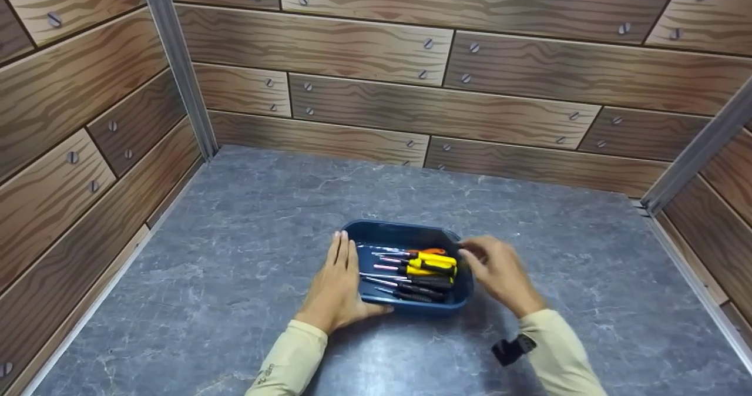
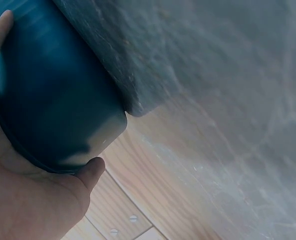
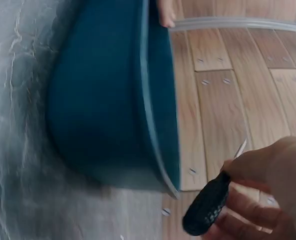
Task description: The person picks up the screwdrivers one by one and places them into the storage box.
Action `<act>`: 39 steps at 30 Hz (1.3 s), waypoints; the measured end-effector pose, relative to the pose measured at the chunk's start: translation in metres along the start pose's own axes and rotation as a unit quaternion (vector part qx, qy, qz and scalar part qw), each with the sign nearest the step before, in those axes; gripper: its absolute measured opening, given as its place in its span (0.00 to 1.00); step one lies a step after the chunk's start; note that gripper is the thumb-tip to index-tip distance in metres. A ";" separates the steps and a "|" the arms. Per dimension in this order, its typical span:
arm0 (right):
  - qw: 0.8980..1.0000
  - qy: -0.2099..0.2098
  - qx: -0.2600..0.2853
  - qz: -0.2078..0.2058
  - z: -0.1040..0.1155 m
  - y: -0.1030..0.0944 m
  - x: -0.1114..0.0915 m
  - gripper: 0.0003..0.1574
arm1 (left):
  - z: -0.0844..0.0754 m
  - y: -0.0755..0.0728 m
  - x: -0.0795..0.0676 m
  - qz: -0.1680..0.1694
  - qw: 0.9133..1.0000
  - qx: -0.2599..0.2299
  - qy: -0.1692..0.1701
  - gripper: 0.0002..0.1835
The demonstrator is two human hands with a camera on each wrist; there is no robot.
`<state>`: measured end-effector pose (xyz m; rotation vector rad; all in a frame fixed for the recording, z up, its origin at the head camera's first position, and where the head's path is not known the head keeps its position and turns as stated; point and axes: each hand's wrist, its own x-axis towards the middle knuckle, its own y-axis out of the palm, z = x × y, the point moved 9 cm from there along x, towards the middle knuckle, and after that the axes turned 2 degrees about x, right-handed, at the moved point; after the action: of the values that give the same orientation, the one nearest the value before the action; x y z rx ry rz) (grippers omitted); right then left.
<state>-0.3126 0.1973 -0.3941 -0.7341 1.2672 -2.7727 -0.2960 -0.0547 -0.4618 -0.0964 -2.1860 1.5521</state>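
A dark blue plastic box (image 1: pixel 399 232) rests on the grey tabletop with several screwdrivers (image 1: pixel 433 265) inside, their handles yellow, black and orange at the right end. My left hand (image 1: pixel 336 290) lies against the box's left end, fingers straight and the thumb along the near side. In the left wrist view that palm and thumb touch the box wall (image 2: pixel 53 85). Beside the right end is my right hand (image 1: pixel 499 269). The right wrist view shows it pinching a screwdriver (image 3: pixel 207 205) with a black textured handle, just outside the rim; most of its shaft is hidden by the fingers.
Grey marbled tabletop (image 1: pixel 258 225) surrounds the box. Wood-patterned panels (image 1: pixel 352 49) stand at the back and both sides, with metal corner posts (image 1: pixel 182 61). A black device (image 1: pixel 512 349) is strapped at the right wrist.
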 end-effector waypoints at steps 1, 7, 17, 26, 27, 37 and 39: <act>1.000 -0.013 0.004 0.006 0.003 0.007 0.002 0.09 | 0.000 0.000 0.000 0.000 1.000 0.002 0.001 0.74; 0.995 -0.078 -0.026 0.061 0.021 0.044 0.006 0.09 | -0.003 -0.001 -0.002 -0.004 1.000 0.002 0.005 0.73; 0.977 -0.160 -0.093 0.106 0.032 0.076 -0.002 0.04 | -0.007 -0.003 -0.004 -0.010 1.000 0.004 0.009 0.74; 0.979 -0.146 -0.106 0.096 0.026 0.080 -0.006 0.03 | -0.010 -0.001 -0.008 -0.006 1.000 -0.002 0.009 0.73; 0.979 -0.147 -0.106 0.096 0.025 0.080 -0.007 0.03 | -0.010 -0.001 -0.008 -0.006 1.000 -0.001 0.010 0.73; 0.982 -0.126 -0.104 0.098 0.016 0.078 -0.012 0.03 | -0.013 0.008 -0.004 0.008 1.000 -0.005 0.018 0.74; 0.982 -0.123 -0.105 0.094 0.014 0.076 -0.011 0.04 | -0.012 0.010 -0.001 0.009 1.000 -0.007 0.019 0.74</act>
<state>-0.3113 0.1382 -0.4452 -0.8854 1.5016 -2.3419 -0.2922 -0.0409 -0.4681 -0.1498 -2.1736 1.5319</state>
